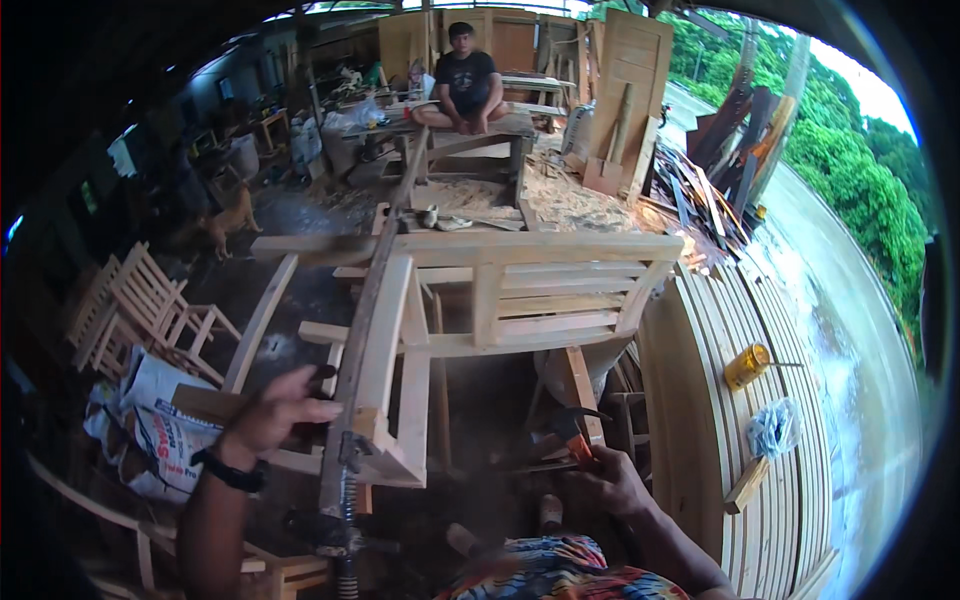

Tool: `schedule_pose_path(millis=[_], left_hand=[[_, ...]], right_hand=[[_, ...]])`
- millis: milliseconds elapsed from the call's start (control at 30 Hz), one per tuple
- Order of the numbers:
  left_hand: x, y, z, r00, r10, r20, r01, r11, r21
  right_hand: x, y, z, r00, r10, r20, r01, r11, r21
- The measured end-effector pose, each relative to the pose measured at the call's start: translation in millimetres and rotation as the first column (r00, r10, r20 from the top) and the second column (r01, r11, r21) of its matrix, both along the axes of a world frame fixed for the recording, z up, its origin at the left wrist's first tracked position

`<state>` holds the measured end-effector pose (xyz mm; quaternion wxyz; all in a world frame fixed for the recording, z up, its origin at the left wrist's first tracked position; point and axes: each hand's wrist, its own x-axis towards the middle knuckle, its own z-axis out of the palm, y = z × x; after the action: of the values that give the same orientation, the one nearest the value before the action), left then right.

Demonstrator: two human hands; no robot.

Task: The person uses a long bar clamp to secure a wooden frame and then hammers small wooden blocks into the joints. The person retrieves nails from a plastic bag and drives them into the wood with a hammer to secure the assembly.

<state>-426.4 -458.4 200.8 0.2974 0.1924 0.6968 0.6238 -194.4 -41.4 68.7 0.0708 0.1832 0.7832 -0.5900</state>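
A long metal bar clamp (pixel 372 310) runs away from me across a pale wooden frame (pixel 560 250), which has slats on its right side. The clamp's threaded screw (pixel 348 492) is at the near end. My left hand (pixel 285 415), with a dark band at the wrist, is beside the bar on its left. Its fingers are apart, and I see nothing held in it. Lower right of centre, my right hand (pixel 615 485) grips a hammer (pixel 575 432) by its orange handle, the dark head pointing up and away from me.
Long planks (pixel 720 400) are stacked at the right, bearing a yellow can (pixel 747 367) and a clear plastic bag (pixel 773 430). Slatted chairs (pixel 150 300) and a white sack (pixel 150 430) stand left. Farther off are a dog (pixel 232 220) and a person (pixel 466 85) seated on a bench.
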Motion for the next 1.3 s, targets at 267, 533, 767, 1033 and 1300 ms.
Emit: schedule_pose_path(millis=[267, 533, 767, 1033, 1300], left_hand=[[-18, 128, 122, 0.692, -0.251, -0.677, -0.422, 0.619, -0.662], [39, 451, 90, 0.145, -0.891, -0.430, 0.060, 0.442, -0.895], [112, 676, -47, 0.000, -0.791, -0.612, 0.410, 0.558, -0.721], [215, 827, -73, -0.067, -0.904, -0.423, 0.414, 0.361, -0.836], [329, 918, -222, 0.097, -0.708, -0.700, 0.743, 0.520, -0.422]], right_hand=[[90, 93, -13, 0.877, -0.476, 0.071, 0.481, 0.869, -0.115], [177, 212, -55, 0.742, -0.666, 0.083, 0.661, 0.705, -0.256], [254, 284, -115, 0.699, -0.711, 0.075, 0.715, 0.694, -0.086], [297, 298, -104, 0.697, -0.694, 0.182, 0.713, 0.698, -0.069], [331, 299, -125, 0.596, -0.777, 0.202, 0.778, 0.499, -0.381]])
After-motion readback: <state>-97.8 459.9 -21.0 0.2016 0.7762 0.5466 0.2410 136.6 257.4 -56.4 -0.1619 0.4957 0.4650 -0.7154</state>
